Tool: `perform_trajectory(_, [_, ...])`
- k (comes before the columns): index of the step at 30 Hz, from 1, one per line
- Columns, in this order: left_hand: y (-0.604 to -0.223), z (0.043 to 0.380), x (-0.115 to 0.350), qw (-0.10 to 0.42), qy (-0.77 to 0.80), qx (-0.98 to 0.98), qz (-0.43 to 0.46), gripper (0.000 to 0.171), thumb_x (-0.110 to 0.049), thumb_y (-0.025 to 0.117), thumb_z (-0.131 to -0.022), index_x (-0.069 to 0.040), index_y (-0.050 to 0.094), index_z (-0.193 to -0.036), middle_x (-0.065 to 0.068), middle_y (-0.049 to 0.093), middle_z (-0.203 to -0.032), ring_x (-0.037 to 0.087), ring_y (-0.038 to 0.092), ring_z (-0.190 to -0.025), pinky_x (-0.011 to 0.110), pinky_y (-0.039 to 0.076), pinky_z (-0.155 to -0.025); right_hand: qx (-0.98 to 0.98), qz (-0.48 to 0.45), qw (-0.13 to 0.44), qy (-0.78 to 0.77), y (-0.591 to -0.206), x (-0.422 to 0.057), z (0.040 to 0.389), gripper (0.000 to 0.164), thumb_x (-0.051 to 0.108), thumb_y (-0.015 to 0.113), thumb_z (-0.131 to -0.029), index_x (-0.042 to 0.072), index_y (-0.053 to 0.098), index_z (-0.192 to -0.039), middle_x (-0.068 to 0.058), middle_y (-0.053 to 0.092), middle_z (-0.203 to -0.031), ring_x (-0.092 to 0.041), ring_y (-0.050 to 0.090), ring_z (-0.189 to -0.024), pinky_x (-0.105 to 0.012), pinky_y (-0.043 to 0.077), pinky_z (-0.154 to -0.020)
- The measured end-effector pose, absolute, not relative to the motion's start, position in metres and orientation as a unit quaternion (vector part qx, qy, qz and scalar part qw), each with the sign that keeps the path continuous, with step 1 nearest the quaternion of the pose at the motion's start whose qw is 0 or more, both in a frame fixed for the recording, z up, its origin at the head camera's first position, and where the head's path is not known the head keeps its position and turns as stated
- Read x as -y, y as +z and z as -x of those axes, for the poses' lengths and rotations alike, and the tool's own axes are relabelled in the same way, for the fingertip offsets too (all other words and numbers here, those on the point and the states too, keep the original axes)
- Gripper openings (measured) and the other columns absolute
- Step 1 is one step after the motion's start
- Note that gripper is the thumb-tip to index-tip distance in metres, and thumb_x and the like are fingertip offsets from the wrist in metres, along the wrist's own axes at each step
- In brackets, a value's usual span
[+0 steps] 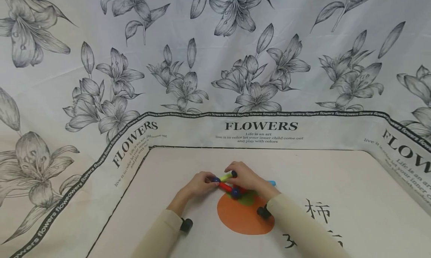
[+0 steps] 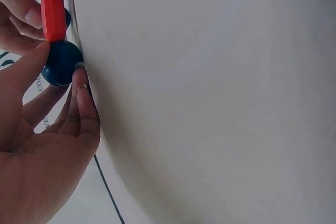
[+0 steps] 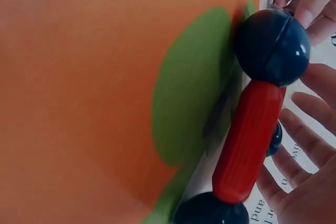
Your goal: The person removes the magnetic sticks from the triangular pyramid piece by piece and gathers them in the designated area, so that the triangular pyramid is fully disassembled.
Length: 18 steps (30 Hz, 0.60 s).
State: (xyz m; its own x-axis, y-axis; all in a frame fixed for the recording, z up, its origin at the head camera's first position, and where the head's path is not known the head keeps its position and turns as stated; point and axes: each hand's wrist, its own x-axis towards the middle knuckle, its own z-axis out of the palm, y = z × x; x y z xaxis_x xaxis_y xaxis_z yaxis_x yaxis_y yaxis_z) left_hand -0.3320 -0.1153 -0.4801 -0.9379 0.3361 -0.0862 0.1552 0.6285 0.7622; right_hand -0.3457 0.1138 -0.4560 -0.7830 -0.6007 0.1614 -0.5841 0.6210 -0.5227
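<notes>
- The left hand (image 1: 202, 184) grips a dark blue, glossy ball (image 2: 60, 64) between its thumb and fingertips, above the pale bench (image 1: 303, 168).
- A yellow-green rod (image 1: 226, 177) runs from that ball to a second dark blue ball (image 1: 234, 173), which sits by the fingers of the right hand (image 1: 248, 178).
- The right hand's fingers look fairly straight and spread in its wrist view; whether they grip the second ball cannot be told.
- A red, faceted rod (image 1: 225, 187) joins the left-held ball to a third dark blue ball (image 1: 235, 193), ringed by a seam.
- From this third ball a second red rod (image 3: 247, 142), ridged along its length, leads to a fourth dark blue ball (image 3: 211, 211), cut off by the wrist view's lower edge.
- The end of a light blue rod (image 1: 272, 183) shows just beyond the right hand.
- The third ball appears over the green leaves (image 1: 248, 201) of a flat orange fruit print (image 1: 244, 218) on the bench.
- Behind hangs white cloth (image 1: 188, 26) with grey lilies.
</notes>
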Motion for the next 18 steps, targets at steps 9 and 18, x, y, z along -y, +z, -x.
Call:
perform_trajectory(9, [-0.479, 0.331, 0.114, 0.113, 0.41, -0.896, -0.13, 0.03, -0.027, 0.073, -0.096, -0.006, 0.071, -0.117, 0.003, 0.067, -0.101, 0.019, 0.057, -0.09, 0.035, 0.05, -0.08, -0.906, 0.301, 0.056, -0.292, -0.463, -0.108, 0.356, 0.027, 0.007, 0.076, -0.09, -0.001, 0.073, -0.116, -0.009, 0.069, -0.108, -0.024, 0.061, -0.1, -0.043, 0.049, -0.093])
perform_trajectory(18, [-0.479, 0.33, 0.113, 0.119, 0.411, -0.896, -0.121, 0.028, -0.027, 0.072, -0.097, -0.008, 0.071, -0.118, 0.002, 0.066, -0.101, 0.02, 0.057, -0.092, 0.034, 0.051, -0.082, -0.919, 0.259, 0.063, -0.289, -0.466, -0.102, 0.359, 0.023, 0.007, 0.079, -0.086, 0.004, 0.077, -0.109, -0.005, 0.07, -0.103, -0.018, 0.06, -0.094, -0.042, 0.051, -0.093])
